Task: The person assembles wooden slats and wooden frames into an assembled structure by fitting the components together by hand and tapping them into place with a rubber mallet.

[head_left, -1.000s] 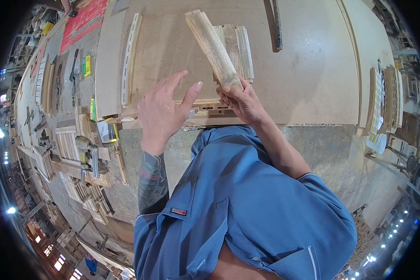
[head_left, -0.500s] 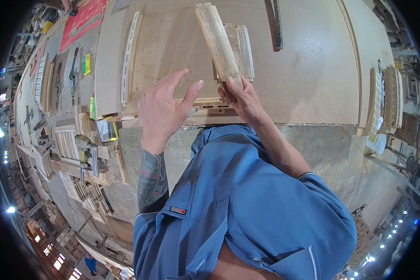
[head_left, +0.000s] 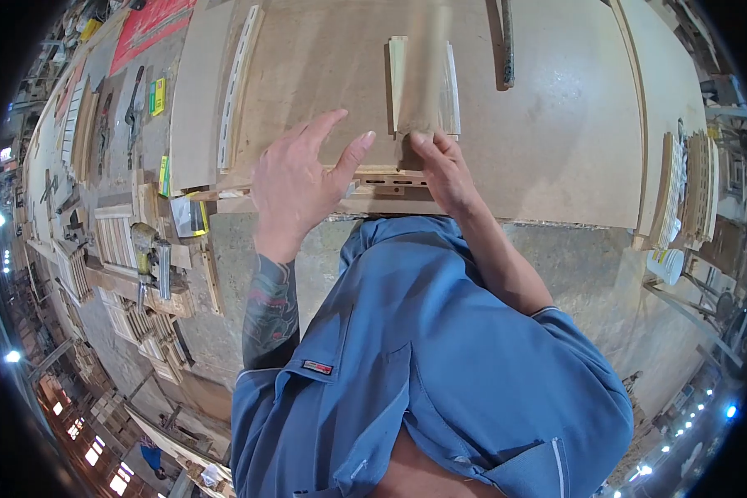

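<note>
My right hand (head_left: pixel 446 170) grips the near end of a wooden strip (head_left: pixel 426 70), which is smeared by motion and points away from me over the bench. Beneath it, other wooden pieces (head_left: pixel 397 70) lie on the board, partly hidden by the strip. My left hand (head_left: pixel 303 178) hovers to the left with fingers and thumb apart, holding nothing. A slotted wooden rail (head_left: pixel 388 182) lies along the near edge of the bench, between and below my hands.
A long slotted strip (head_left: pixel 239 83) lies on the bench (head_left: pixel 556 141) at left, a dark bar (head_left: pixel 506 50) at the far right. A nail gun (head_left: pixel 144 253) and stacked wood stand at left. More slats (head_left: pixel 699 178) and a white bucket (head_left: pixel 666 266) are at right.
My right hand has swung the wooden strip from a leftward tilt to nearly straight ahead, blurring it. My left hand has shifted slightly and stays spread.
</note>
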Available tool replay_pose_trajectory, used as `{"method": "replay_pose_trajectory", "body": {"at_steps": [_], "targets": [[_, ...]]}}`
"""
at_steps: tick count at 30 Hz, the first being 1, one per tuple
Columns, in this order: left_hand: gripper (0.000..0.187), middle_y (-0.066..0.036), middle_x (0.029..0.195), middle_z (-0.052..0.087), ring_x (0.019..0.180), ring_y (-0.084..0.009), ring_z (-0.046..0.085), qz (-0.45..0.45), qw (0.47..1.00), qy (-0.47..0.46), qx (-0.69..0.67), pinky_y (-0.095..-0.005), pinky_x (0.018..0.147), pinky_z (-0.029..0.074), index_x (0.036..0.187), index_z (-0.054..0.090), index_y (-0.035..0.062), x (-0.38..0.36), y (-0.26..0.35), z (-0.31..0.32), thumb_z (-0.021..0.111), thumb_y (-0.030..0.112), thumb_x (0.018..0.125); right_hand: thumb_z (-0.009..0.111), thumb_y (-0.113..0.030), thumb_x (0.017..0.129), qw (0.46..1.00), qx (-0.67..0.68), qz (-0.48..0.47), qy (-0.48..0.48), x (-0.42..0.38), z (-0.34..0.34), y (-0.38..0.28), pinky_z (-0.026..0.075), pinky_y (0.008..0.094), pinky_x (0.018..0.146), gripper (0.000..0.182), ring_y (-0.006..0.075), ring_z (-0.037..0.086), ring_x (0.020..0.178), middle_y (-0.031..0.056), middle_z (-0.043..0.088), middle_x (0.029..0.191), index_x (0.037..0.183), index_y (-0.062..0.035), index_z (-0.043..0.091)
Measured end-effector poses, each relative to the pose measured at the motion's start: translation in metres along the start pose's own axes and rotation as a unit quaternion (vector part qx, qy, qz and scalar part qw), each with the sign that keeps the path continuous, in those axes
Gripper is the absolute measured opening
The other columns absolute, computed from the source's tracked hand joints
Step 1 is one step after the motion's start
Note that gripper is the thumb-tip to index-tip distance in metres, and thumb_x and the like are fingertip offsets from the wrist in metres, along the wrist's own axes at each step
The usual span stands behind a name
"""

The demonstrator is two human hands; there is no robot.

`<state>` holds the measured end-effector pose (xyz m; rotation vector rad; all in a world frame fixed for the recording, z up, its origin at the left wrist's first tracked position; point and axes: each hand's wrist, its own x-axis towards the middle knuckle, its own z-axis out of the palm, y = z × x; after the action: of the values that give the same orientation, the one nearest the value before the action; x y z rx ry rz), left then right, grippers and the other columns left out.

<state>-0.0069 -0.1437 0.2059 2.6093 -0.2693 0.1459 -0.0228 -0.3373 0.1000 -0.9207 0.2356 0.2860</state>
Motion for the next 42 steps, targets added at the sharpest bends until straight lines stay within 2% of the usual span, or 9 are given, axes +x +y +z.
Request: {"method": "replay_pose_trajectory", "body": {"at_steps": [6,10,17,19,23,26,29,34,42], "targets": [[0.041,-0.011,0.096,0.073,0.083,-0.0322,0.069,-0.002,1.0,0.016,-0.006,-0.0402,0.068,0.055,0.106,0.072,0.0126,-0.002,-0.002,0.003,0.062,0.049,0.09,0.074,-0.014,0.088,0.964,-0.25,0.037,-0.078,0.015,-0.026,0.025,0.05,0.0267,0.072,0.021,0.0088,0.062,0.078,0.0033,0.07,0.085,0.103,-0.0008,0.07],[0.034,-0.009,0.096,0.073,0.083,-0.0319,0.069,-0.003,1.0,0.022,-0.023,-0.0403,0.067,0.054,0.104,0.072,0.0131,-0.002,-0.005,0.003,0.059,0.043,0.094,0.074,-0.011,0.085,0.918,-0.373,-0.066,-0.119,0.02,-0.031,0.055,0.053,0.0316,0.069,0.017,0.0135,0.065,0.074,0.0057,0.073,0.086,0.099,-0.0022,0.073],[0.028,-0.013,0.098,0.072,0.083,-0.0329,0.069,0.005,0.999,0.003,-0.047,-0.0379,0.068,0.052,0.107,0.071,0.0094,-0.002,-0.004,-0.002,0.054,0.03,0.099,0.075,-0.015,0.082,0.864,-0.488,-0.036,-0.122,0.017,-0.026,0.056,0.053,0.0358,0.077,0.023,0.0229,0.069,0.082,0.0098,0.074,0.089,0.102,-0.0026,0.073],[0.029,-0.013,0.097,0.072,0.082,-0.0326,0.069,0.007,0.999,0.012,-0.047,-0.0378,0.068,0.052,0.107,0.071,0.0094,-0.001,-0.004,-0.001,0.053,0.031,0.1,0.075,-0.016,0.081,0.779,-0.588,-0.17,-0.138,0.017,-0.026,0.061,0.053,0.0372,0.075,0.023,0.0296,0.067,0.081,0.0102,0.072,0.09,0.1,-0.0037,0.073],[0.028,-0.01,0.093,0.071,0.079,-0.0317,0.068,0.011,0.998,0.016,-0.055,-0.0393,0.065,0.052,0.105,0.071,0.011,-0.003,-0.005,-0.002,0.053,0.032,0.099,0.075,-0.017,0.08,0.716,-0.646,-0.235,-0.119,0.007,-0.017,0.061,0.052,0.0388,0.076,0.025,0.0345,0.065,0.082,0.0108,0.071,0.091,0.102,-0.004,0.072],[0.027,-0.008,0.091,0.071,0.078,-0.0308,0.067,0.008,0.998,0.019,-0.06,-0.0409,0.064,0.052,0.102,0.07,0.0122,-0.003,-0.005,-0.001,0.053,0.033,0.098,0.074,-0.015,0.082,0.772,-0.595,-0.188,-0.121,0.005,-0.02,0.061,0.052,0.0378,0.076,0.023,0.0297,0.066,0.082,0.0093,0.07,0.093,0.104,-0.0056,0.072],[0.025,-0.008,0.091,0.071,0.078,-0.0307,0.067,0.03,0.997,0.041,-0.064,-0.0404,0.064,0.053,0.103,0.07,0.0118,-0.002,-0.007,0.001,0.057,0.031,0.097,0.071,-0.019,0.091,0.93,-0.354,-0.011,-0.1,-0.005,-0.009,0.032,0.052,0.0286,0.076,0.029,0.0124,0.065,0.089,0.0092,0.072,0.096,0.109,0.0026,0.067],[0.024,-0.009,0.094,0.071,0.081,-0.0285,0.069,0.073,0.989,0.091,-0.094,-0.0375,0.066,0.053,0.109,0.07,0.0111,0.004,-0.005,-0.003,0.065,0.027,0.092,0.068,-0.023,0.094,0.973,-0.216,0.013,-0.076,-0.008,-0.004,-0.009,0.052,0.0293,0.083,0.029,0.0132,0.065,0.092,0.0063,0.071,0.1,0.109,0.0019,0.067],[0.031,-0.013,0.095,0.072,0.084,-0.0238,0.07,-0.024,0.976,0.052,-0.209,-0.0331,0.07,0.052,0.116,0.068,0.0068,0.003,0.0,-0.009,0.065,0.028,0.093,0.061,-0.019,0.097,0.989,0.132,-0.046,-0.046,-0.01,0.031,-0.031,0.052,0.0362,0.091,0.028,0.0206,0.068,0.099,0.011,0.069,0.11,0.119,-0.0017,0.06]]}}
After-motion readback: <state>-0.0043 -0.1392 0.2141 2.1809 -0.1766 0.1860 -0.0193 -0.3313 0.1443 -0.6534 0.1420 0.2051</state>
